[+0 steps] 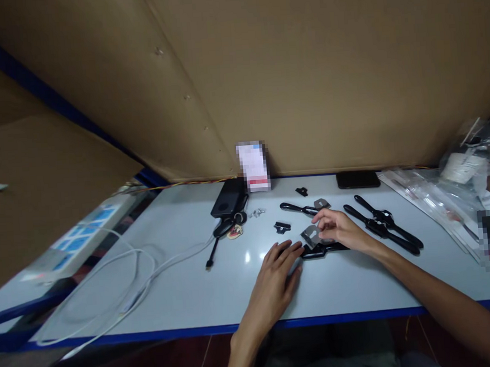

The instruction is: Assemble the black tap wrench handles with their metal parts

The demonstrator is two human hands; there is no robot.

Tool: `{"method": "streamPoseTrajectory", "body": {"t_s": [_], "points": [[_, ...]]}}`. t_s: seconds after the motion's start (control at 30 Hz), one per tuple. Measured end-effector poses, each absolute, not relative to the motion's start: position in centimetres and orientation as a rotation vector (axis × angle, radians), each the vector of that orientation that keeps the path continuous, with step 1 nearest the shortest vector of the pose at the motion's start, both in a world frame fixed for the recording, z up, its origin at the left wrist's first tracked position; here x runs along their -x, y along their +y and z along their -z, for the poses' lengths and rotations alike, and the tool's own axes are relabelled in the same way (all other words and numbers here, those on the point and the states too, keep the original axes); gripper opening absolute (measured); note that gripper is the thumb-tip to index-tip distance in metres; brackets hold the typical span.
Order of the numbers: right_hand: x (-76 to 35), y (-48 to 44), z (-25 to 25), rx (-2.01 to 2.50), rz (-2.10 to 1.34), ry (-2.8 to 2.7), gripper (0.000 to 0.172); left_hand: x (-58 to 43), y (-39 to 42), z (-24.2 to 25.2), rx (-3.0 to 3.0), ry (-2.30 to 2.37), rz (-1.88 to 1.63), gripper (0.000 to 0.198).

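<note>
My left hand (279, 273) rests flat on the white table (361, 287), fingers stretched out, its fingertips touching the left end of a black arm-shaped part (323, 250). My right hand (343, 230) pinches a small grey metal plate (311, 236) and holds it just over that black part. A second grey plate (322, 203) lies farther back beside another black arm (297, 208). Two more long black arms (384, 227) lie crossed to the right of my right hand.
A small black bracket (282, 227), some screws (256, 212), a black power bank (229, 197) with keys (231, 227), white cables (121, 281) and a power strip (79, 240) lie to the left. A dark phone (358, 179) and plastic bags (435, 201) sit at the back right. Cardboard walls stand behind.
</note>
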State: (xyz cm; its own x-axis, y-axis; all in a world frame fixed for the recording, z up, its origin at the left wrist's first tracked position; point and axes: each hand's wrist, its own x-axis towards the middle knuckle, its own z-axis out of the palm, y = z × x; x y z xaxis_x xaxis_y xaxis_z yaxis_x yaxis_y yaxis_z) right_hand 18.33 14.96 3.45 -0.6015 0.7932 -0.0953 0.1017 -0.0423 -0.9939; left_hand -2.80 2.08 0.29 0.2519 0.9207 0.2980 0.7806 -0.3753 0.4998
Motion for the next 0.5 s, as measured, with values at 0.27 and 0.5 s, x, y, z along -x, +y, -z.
{"method": "streamPoseTrajectory", "body": {"t_s": [0.27,0.5], "points": [[-18.16,14.51,-3.04,1.077,-1.140,-2.167,0.031,2.56,2.12,-0.61,-2.284,1.596,-0.793,0.038],[-17.66,14.07,-3.22,1.006,-1.079,-2.248,0.036,2.48,2.21,-0.43,-2.272,1.600,-0.809,0.039]]}}
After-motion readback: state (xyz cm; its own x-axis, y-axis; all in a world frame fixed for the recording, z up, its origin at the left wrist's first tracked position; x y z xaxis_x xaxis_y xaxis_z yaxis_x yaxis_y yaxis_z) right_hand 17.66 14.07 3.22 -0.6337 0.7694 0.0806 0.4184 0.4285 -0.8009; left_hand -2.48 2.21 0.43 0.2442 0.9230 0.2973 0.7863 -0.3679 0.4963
